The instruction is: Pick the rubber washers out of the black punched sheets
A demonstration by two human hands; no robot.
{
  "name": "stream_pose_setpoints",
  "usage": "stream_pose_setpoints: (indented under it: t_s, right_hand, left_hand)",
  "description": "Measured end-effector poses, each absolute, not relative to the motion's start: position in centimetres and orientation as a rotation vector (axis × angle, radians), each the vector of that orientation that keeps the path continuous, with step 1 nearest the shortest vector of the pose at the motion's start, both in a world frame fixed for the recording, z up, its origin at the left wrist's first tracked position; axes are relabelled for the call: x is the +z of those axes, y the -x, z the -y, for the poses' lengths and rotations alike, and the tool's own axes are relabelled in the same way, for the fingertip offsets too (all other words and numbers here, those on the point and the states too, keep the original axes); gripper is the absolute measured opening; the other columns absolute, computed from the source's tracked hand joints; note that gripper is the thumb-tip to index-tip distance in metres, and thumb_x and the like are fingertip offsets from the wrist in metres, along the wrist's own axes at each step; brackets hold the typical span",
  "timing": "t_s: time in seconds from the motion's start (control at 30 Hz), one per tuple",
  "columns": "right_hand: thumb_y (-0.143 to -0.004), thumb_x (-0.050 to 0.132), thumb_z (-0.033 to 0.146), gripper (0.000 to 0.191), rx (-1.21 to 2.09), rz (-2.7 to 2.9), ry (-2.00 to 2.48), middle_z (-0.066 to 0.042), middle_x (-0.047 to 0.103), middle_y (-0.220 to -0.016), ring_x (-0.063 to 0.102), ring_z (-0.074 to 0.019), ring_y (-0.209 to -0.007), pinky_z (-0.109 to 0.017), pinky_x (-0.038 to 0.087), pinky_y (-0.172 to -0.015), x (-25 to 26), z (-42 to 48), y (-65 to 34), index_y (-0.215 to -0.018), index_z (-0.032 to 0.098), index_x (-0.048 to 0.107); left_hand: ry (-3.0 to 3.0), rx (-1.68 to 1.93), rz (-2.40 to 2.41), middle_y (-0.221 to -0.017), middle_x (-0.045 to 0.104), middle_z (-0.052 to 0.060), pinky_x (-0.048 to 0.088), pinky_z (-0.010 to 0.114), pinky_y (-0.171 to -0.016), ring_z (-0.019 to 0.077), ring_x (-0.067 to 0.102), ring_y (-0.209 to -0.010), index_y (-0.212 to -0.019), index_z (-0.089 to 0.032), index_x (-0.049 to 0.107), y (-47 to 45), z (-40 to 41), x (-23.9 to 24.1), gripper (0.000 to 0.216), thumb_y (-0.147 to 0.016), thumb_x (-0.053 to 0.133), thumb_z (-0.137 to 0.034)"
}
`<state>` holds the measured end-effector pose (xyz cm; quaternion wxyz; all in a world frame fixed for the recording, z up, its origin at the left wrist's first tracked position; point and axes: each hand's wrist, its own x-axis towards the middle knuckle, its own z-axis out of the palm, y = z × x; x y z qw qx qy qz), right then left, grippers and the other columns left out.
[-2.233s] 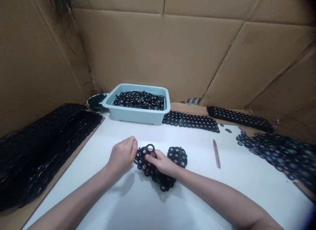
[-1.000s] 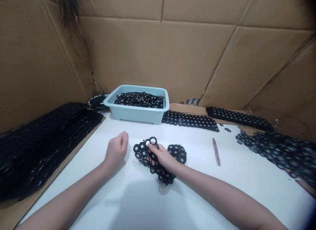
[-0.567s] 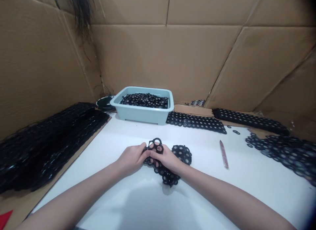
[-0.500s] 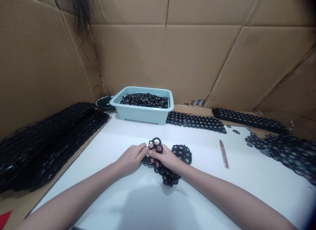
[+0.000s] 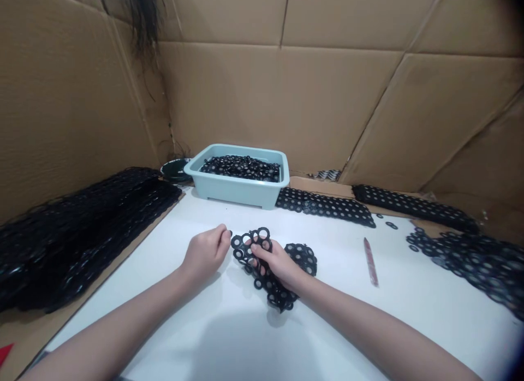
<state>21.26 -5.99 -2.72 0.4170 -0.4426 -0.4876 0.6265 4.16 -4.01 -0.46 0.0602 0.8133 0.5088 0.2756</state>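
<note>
Left hand (image 5: pixel 208 251) now off the black ring sheet (image 5: pixel 269 283), curled on a dark bit (image 5: pixel 230 233) — mostly hidden, unidentifiable; right hand (image 5: pixel 279 264) still clamped on sheet, over white table (image 5: pixel 164 315)

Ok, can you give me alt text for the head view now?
A right hand grips a bunched sheet of joined black rings over a white table, with the closed left hand beside it. Behind, a light-blue tub holds heaped dark rings; a slim, pointed reddish item lies to the right.
</note>
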Motion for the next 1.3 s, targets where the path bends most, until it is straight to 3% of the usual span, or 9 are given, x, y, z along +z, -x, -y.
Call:
stream_pose_setpoints:
  t_s: [0.17, 0.37, 0.53, 0.67, 0.77, 0.87, 1.0, 1.3]
  right_hand:
    - [-0.074, 0.052, 0.035, 0.026, 1.593, 1.207, 1.112, 0.003, 0.048, -0.057, 0.043, -0.008, -0.049, -0.019, 0.034, -0.043, -2.9, 6.0, -21.3, -0.091, 0.016, 0.054]
    - [-0.077, 0.049, 0.037, 0.025, 1.595, 1.277, 1.107, 0.003, 0.049, -0.059, 0.042, -0.0067, -0.045, -0.02, 0.035, -0.044, -3.1, 6.1, -21.4, -0.091, 0.017, 0.052]
    - [-0.079, 0.045, 0.037, 0.021, 1.571, 1.402, 1.073, 0.003, 0.05, -0.059, 0.044, -0.007, -0.045, -0.022, 0.038, -0.047, -2.7, 6.1, -21.3, -0.078, 0.017, 0.049]
    - [-0.078, 0.047, 0.036, 0.02, 1.537, 1.314, 1.161, 0.003, 0.05, -0.059, 0.043, -0.0064, -0.045, -0.021, 0.036, -0.047, -2.8, 6.1, -21.4, -0.071, 0.017, 0.044]
    - [-0.078, 0.047, 0.036, 0.021, 1.558, 1.208, 1.173, 0.003, 0.049, -0.06, 0.043, -0.0063, -0.045, -0.021, 0.035, -0.047, -3.0, 6.2, -21.5, -0.071, 0.017, 0.042]
    - [-0.077, 0.048, 0.039, 0.025, 1.578, 1.199, 1.141, 0.003, 0.05, -0.059, 0.043, -0.0065, -0.045, -0.021, 0.034, -0.047, -3.0, 6.1, -21.5, -0.067, 0.017, 0.043]
    - [-0.077, 0.049, 0.039, 0.026, 1.558, 1.212, 1.111, 0.003, 0.05, -0.058, 0.043, -0.0067, -0.045, -0.021, 0.034, -0.047, -2.9, 6.0, -21.4, -0.065, 0.016, 0.044]
    - [-0.076, 0.05, 0.04, 0.027, 1.559, 1.287, 1.068, 0.004, 0.047, -0.058, 0.042, -0.0059, -0.045, -0.021, 0.034, -0.046, -2.7, 6.2, -21.4, -0.065, 0.016, 0.045]
  left_hand:
    - [-2.555, 0.595, -1.567, -0.061, 0.053, 0.001, 0.03, 0.024, -0.052, 0.0148, 0.049, -0.055, -0.068, -0.02, 0.042, -5.0, 4.0, -1.6, 0.027, -0.085, 0.023, -0.03]
    - [-2.293, 0.565, -1.335, -0.06, 0.052, 0.0, 0.033, 0.026, -0.053, 0.0162, 0.05, -0.055, -0.072, -0.02, 0.039, -5.3, 4.3, -1.5, 0.03, -0.087, 0.017, -0.034]
    - [-2.142, 0.57, -1.143, -0.061, 0.052, -0.001, 0.035, 0.025, -0.055, 0.0144, 0.049, -0.056, -0.071, -0.019, 0.041, -5.6, 4.4, -1.4, 0.026, -0.084, 0.027, -0.038]
    - [-1.918, 0.829, -1.237, -0.048, 0.038, -0.003, 0.031, 0.023, -0.047, 0.0107, 0.038, -0.046, -0.054, -0.019, 0.033, -4.6, 2.5, -1.4, 0.033, -0.083, 0.023, -0.033]
    - [-1.801, 1.009, -1.41, -0.046, 0.029, -0.004, 0.027, 0.023, -0.044, 0.0103, 0.032, -0.043, -0.055, -0.02, 0.028, -3.5, 1.5, -1.0, 0.032, -0.083, 0.019, -0.032]
    - [-2.068, 0.997, -1.593, -0.05, 0.036, -0.003, 0.028, 0.023, -0.049, 0.0115, 0.038, -0.048, -0.059, -0.02, 0.034, -3.5, 2.3, -0.7, 0.03, -0.083, 0.025, -0.035]
    - [-2.397, 0.591, -1.596, -0.052, 0.046, -0.002, 0.027, 0.024, -0.05, 0.0142, 0.045, -0.048, -0.067, -0.021, 0.042, -4.9, 4.3, -1.1, 0.026, -0.083, 0.027, -0.035]
    - [-2.204, 0.521, -1.232, -0.061, 0.058, 0.002, 0.032, 0.025, -0.049, 0.0156, 0.052, -0.053, -0.079, -0.019, 0.046, -5.6, 5.2, -1.2, 0.03, -0.086, 0.019, -0.032]
